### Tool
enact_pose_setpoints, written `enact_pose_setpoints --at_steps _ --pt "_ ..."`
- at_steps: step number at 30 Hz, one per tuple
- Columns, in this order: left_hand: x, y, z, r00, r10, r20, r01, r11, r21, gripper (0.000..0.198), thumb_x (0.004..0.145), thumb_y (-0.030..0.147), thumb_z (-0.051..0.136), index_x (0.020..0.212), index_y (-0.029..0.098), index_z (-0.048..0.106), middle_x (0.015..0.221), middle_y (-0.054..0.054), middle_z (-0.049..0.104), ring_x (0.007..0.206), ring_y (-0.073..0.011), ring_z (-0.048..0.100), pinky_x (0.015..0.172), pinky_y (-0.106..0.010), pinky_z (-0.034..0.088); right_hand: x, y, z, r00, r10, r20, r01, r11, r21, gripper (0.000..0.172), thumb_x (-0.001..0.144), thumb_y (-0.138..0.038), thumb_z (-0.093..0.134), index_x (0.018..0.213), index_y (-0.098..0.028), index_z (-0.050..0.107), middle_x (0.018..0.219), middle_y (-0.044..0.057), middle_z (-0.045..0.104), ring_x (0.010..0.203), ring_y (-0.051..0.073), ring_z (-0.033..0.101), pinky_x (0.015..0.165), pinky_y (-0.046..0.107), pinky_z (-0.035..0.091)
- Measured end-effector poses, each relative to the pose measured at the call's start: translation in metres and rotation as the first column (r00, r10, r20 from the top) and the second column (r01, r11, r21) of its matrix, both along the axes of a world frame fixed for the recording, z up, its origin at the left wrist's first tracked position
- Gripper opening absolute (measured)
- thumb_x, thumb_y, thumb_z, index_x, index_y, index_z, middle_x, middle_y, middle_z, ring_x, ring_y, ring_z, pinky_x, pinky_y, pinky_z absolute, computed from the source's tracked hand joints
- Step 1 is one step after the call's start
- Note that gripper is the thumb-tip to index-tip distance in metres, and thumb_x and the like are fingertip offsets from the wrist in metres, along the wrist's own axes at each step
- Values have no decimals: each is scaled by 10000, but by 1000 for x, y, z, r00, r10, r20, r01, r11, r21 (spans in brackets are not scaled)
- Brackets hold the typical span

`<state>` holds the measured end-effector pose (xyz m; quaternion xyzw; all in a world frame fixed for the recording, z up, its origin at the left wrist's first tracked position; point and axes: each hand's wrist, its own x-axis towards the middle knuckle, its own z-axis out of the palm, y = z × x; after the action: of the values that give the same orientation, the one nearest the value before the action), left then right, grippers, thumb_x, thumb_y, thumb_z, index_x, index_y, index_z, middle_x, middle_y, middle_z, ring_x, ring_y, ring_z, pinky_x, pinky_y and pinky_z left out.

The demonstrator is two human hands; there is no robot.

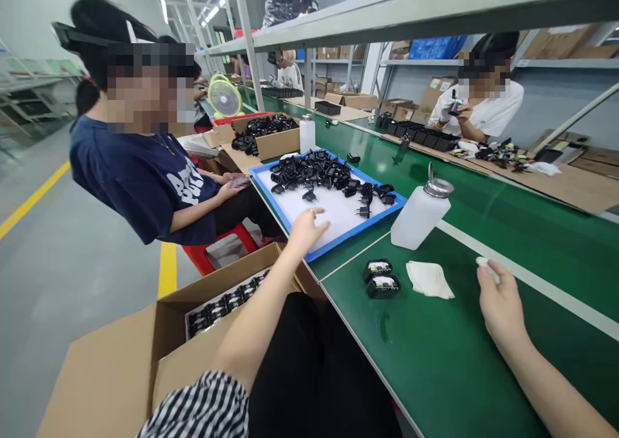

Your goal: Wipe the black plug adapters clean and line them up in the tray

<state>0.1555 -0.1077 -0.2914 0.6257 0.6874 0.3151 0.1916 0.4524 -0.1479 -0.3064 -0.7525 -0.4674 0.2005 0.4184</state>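
Note:
My left hand (308,231) reaches over the near edge of a blue-rimmed white tray (333,249), its fingers apart and nothing in them. Closest to it in the tray lie black plug adapters (309,195), with a larger heap of them behind. On the right, my right hand (503,302) pinches a small white pad (486,268) above the green table; whether it is cloth or cotton I cannot tell. Between my hands lie a folded white cloth (429,279) and two open black adapter housings (383,286) showing white and yellow parts. A white pump bottle (420,217) stands behind the cloth.
An open carton (159,335) holding rows of black adapters is at my lower left. Beside the tray sits a co-worker in a navy shirt (130,173). A carton of black adapters (278,146) and another white bottle (307,135) stand behind the tray. A shelf (387,22) hangs overhead.

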Motion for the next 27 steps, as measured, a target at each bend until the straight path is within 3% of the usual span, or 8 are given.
enact_pose_setpoints --at_steps 2,5,11,14,17,22,24,27 --pt "-19 31 5 993 108 -42 -108 994 6 375 687 167 463 1058 112 454 1098 -107 486 1004 -210 444 856 -298 325 2 0 -7 998 59 31 -59 998 -6 534 740 -457 312 1188 -164 309 1206 149 356 1062 300 374 852 388 336" --pt "-34 66 3 989 137 -49 -137 991 -4 380 673 109 456 1053 114 463 1096 -124 486 1028 -240 421 853 -324 315 2 -2 -13 975 150 162 -163 984 66 512 722 -434 337 1154 -161 340 1187 123 384 1055 306 379 838 429 345" --pt "-40 83 -3 994 108 24 -108 994 -22 337 698 65 389 1010 126 501 942 -105 570 940 -220 484 804 -322 346 -6 -10 -8 893 208 399 -290 945 154 433 712 -399 355 1074 -169 414 1114 111 460 1065 274 373 781 400 401" --pt "-29 72 3 993 63 97 -60 998 -35 333 703 61 363 1001 99 507 901 -101 582 882 -192 510 753 -292 382 -21 -13 3 840 321 438 -416 899 139 372 717 -379 371 1036 -202 444 1075 98 489 991 250 446 732 365 429" --pt "-1 48 12 972 -79 219 96 993 -70 312 717 107 375 994 130 517 827 -49 603 733 -124 546 640 -225 422 -44 -6 14 752 527 396 -600 796 79 368 723 -358 390 1060 -216 432 1047 86 499 904 210 501 721 340 432" --pt "52 -1 18 759 -361 542 457 888 -49 273 702 134 415 945 126 540 743 -17 593 583 -60 506 557 -180 404 -75 18 21 658 702 271 -743 664 84 483 666 -326 498 1122 -201 405 1061 78 491 781 173 528 649 305 446" --pt "62 -12 13 747 -358 560 482 872 -86 271 704 138 406 939 106 536 744 -25 590 564 -58 496 552 -185 402 -79 23 19 660 706 256 -745 659 103 360 665 -297 500 1017 -222 504 986 44 543 736 165 529 643 302 441" --pt "61 -22 3 821 -321 473 400 913 -75 314 703 128 373 990 109 497 871 -49 585 619 -71 509 600 -205 411 -76 24 15 671 711 210 -737 669 91 213 673 -277 479 856 -236 582 887 8 592 759 171 531 683 310 428"
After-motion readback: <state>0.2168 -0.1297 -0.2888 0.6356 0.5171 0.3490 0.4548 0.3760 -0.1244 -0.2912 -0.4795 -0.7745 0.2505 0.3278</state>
